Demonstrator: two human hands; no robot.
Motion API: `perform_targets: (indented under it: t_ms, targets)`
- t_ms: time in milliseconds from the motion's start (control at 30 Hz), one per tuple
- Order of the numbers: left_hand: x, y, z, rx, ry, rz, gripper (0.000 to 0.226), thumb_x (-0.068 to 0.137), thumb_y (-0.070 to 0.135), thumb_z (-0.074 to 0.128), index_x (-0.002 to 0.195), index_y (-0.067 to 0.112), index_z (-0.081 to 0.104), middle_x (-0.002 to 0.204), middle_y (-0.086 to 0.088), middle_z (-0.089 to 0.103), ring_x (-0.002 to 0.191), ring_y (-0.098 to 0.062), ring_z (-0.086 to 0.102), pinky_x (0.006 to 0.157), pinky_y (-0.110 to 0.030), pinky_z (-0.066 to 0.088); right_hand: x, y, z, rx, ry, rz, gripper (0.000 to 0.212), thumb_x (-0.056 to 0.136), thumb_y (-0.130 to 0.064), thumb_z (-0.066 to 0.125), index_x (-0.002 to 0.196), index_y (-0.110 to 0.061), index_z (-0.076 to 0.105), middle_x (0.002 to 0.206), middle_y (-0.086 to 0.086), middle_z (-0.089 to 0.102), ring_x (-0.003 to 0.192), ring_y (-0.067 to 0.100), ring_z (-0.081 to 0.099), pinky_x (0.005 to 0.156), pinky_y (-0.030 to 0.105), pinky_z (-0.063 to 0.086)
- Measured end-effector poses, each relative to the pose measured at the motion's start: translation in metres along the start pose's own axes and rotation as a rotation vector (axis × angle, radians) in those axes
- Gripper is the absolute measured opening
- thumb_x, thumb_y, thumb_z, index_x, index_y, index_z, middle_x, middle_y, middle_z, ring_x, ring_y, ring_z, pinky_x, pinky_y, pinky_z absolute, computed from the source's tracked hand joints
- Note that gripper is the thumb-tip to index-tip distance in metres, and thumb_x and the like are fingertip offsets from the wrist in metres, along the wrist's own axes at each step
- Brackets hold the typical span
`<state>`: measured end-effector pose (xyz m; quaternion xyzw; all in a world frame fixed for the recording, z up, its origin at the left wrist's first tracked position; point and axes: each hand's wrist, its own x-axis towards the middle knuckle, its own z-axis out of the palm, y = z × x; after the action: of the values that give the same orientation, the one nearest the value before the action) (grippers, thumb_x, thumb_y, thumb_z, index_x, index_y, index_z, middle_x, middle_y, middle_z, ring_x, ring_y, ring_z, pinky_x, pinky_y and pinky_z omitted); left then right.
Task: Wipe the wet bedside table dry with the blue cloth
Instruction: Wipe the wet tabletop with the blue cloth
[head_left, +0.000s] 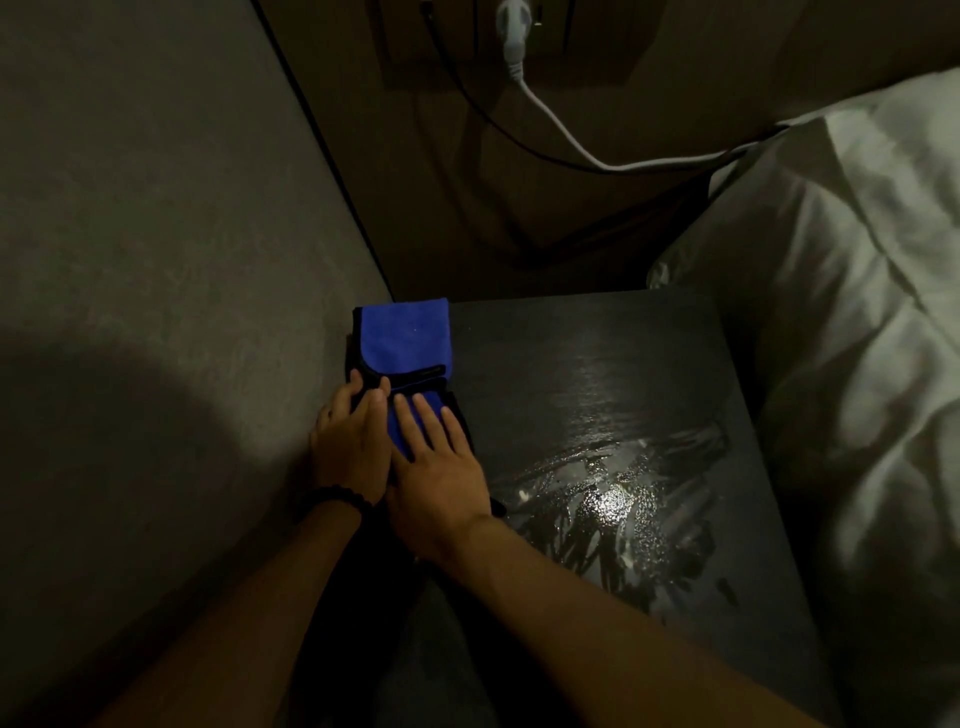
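The blue cloth (408, 340) with black trim lies folded along the left edge of the dark bedside table (597, 364), against the wall. My left hand (350, 439) rests on the cloth's near left corner, fingers curled over its edge. Beside it my right hand (436, 467) lies flat on the cloth's near part, fingers spread. A wet patch (613, 514) of droplets and smeared streaks glistens on the table's near middle, to the right of both hands.
A grey wall (156, 260) runs along the table's left side. White bedding (841, 312) presses against the table's right edge. A white plug and cable (524, 78) and a black cable (467, 104) hang behind the table.
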<state>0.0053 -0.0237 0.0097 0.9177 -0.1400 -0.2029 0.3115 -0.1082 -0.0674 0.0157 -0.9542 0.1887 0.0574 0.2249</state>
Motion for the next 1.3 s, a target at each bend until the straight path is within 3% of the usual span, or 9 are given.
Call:
perform_targets:
  t_ms: [133, 267, 433, 667, 733, 867, 933, 1033, 1300]
  targets:
    - [0.0, 0.0, -0.005, 0.287, -0.077, 0.27, 0.049, 0.096, 0.042, 0.029, 0.136, 0.021, 0.047, 0.145, -0.013, 0.037, 0.126, -0.033, 0.04, 0.103, -0.05, 0.036, -0.001, -0.013, -0.004, 0.061, 0.233, 0.096, 0.067, 0.098, -0.031, 0.057, 0.156, -0.007, 0.033, 0.156, 0.017, 0.04, 0.146, 0.033, 0.034, 0.121, 0.046, 0.023]
    - [-0.002, -0.001, -0.014, 0.417, -0.092, 0.384, 0.05, 0.094, 0.031, 0.031, 0.139, 0.013, 0.044, 0.148, -0.018, 0.033, 0.131, -0.038, 0.036, 0.106, -0.05, 0.033, 0.006, -0.029, 0.013, 0.084, 0.08, 0.23, 0.072, 0.104, -0.03, 0.045, 0.161, -0.007, 0.006, 0.169, 0.018, 0.007, 0.156, 0.034, -0.001, 0.126, 0.05, -0.003]
    - [-0.004, -0.002, -0.014, 0.237, -0.13, 0.361, 0.041, 0.097, 0.016, 0.043, 0.138, 0.011, 0.046, 0.15, -0.016, 0.03, 0.134, -0.034, 0.035, 0.107, -0.05, 0.034, 0.0, -0.03, 0.021, 0.087, 0.092, 0.094, 0.069, 0.104, -0.034, 0.045, 0.162, -0.012, 0.013, 0.171, 0.012, 0.005, 0.157, 0.03, -0.008, 0.125, 0.048, -0.01]
    - [-0.012, 0.013, -0.011, -0.242, -0.112, 0.195, 0.035, 0.102, 0.027, 0.036, 0.132, 0.023, 0.053, 0.153, 0.0, 0.024, 0.134, -0.018, 0.037, 0.108, -0.034, 0.034, -0.006, -0.02, 0.006, 0.034, 0.295, 0.004, 0.048, 0.094, -0.025, 0.06, 0.137, -0.003, 0.059, 0.142, 0.017, 0.057, 0.139, 0.035, 0.047, 0.119, 0.047, 0.033]
    - [-0.01, 0.013, -0.014, -0.225, -0.081, 0.193, 0.036, 0.103, 0.028, 0.034, 0.134, 0.024, 0.052, 0.154, 0.0, 0.021, 0.133, -0.018, 0.037, 0.107, -0.031, 0.034, 0.004, -0.03, 0.008, 0.058, 0.333, 0.117, 0.058, 0.099, -0.025, 0.049, 0.15, 0.001, 0.042, 0.157, 0.021, 0.041, 0.15, 0.033, 0.031, 0.125, 0.045, 0.02]
    - [-0.007, 0.004, -0.018, -0.031, -0.167, 0.3, 0.04, 0.103, 0.024, 0.03, 0.141, 0.021, 0.042, 0.158, -0.001, 0.015, 0.14, -0.014, 0.024, 0.094, 0.0, 0.023, 0.013, -0.035, 0.024, 0.017, 0.125, 0.226, 0.079, 0.105, -0.038, 0.037, 0.158, -0.001, -0.008, 0.166, 0.019, -0.019, 0.153, 0.029, -0.023, 0.12, 0.04, -0.021]
    - [-0.009, 0.0, -0.016, 0.023, -0.259, 0.38, 0.043, 0.101, 0.023, 0.034, 0.144, 0.019, 0.038, 0.158, -0.002, 0.011, 0.143, -0.016, 0.018, 0.108, -0.014, 0.026, 0.008, -0.031, 0.028, -0.055, 0.102, 0.19, 0.088, 0.103, -0.044, 0.041, 0.157, -0.003, -0.015, 0.163, 0.016, -0.028, 0.148, 0.028, -0.033, 0.115, 0.041, -0.027]
    - [-0.007, -0.007, -0.01, 0.175, -0.254, 0.361, 0.049, 0.101, 0.027, 0.032, 0.15, 0.027, 0.023, 0.16, -0.002, -0.002, 0.145, -0.022, 0.014, 0.113, -0.037, 0.028, 0.0, -0.018, 0.029, -0.147, 0.076, 0.108, 0.084, 0.104, -0.044, 0.036, 0.156, -0.005, -0.016, 0.165, 0.015, -0.023, 0.147, 0.025, -0.035, 0.117, 0.042, -0.024]
    - [-0.01, -0.023, 0.007, 0.266, -0.031, 0.452, 0.049, 0.1, 0.033, 0.025, 0.146, 0.04, 0.01, 0.16, 0.001, 0.001, 0.139, -0.013, 0.015, 0.106, -0.033, 0.023, -0.024, 0.036, 0.014, -0.136, 0.087, 0.054, 0.065, 0.106, -0.047, 0.012, 0.16, -0.014, 0.001, 0.169, 0.011, -0.009, 0.156, 0.021, -0.014, 0.127, 0.046, 0.001]
